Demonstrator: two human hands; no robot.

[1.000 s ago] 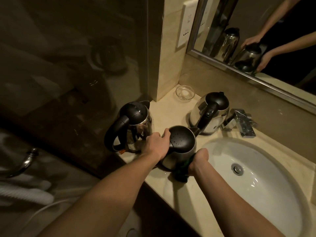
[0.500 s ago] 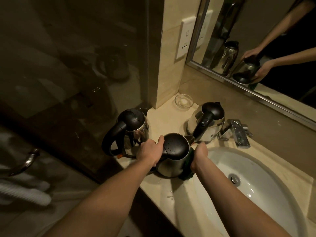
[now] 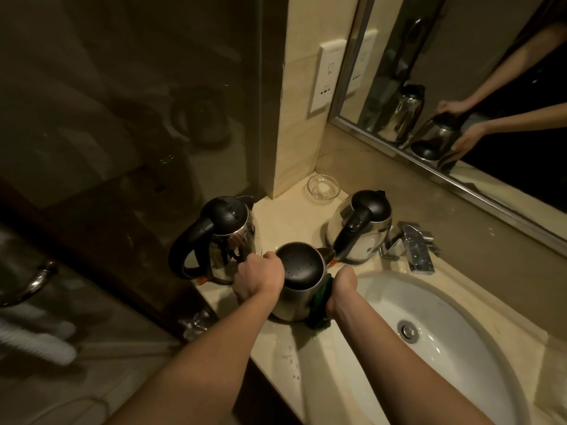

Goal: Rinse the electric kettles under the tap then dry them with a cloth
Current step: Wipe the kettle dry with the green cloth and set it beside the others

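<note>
At the front edge of the desk [image 3: 294,222], just left of the sink [image 3: 454,360], both hands grip 1 kettle. Left hand [image 3: 259,282] is clenched on the handle side of the middle kettle [image 3: 302,286], fingers wrapped and the handle itself hidden under them. Right hand [image 3: 342,289] presses a dark green cloth [image 3: 320,305] flat against the kettle's right wall; the cloth hangs down to the desk beside the kettle's base. Whether the base rests fully on the desk or is tilted cannot be determined. The kettle's black lid faces up and carries water droplets; its spout points away from the person.

2 further kettles stand upright on the desk. Left kettle [image 3: 221,237] sits at the desk's left edge, just beside the left hand, with black handle turned outward and droplets on its lid. Rear kettle [image 3: 360,228] stands behind the held one, near its spout, with handle facing the person. A chrome tap [image 3: 412,248] is mounted directly to the right of the rear kettle, its outlet reaching over the sink rim. No water visible at the outlet. Drops of water lie on the desk in front of the held kettle.

A small glass dish [image 3: 322,187] sits in the back corner. A wall socket [image 3: 327,75] is fixed above it, beside the mirror [image 3: 460,56], which reflects both hands and 2 kettles.
</note>
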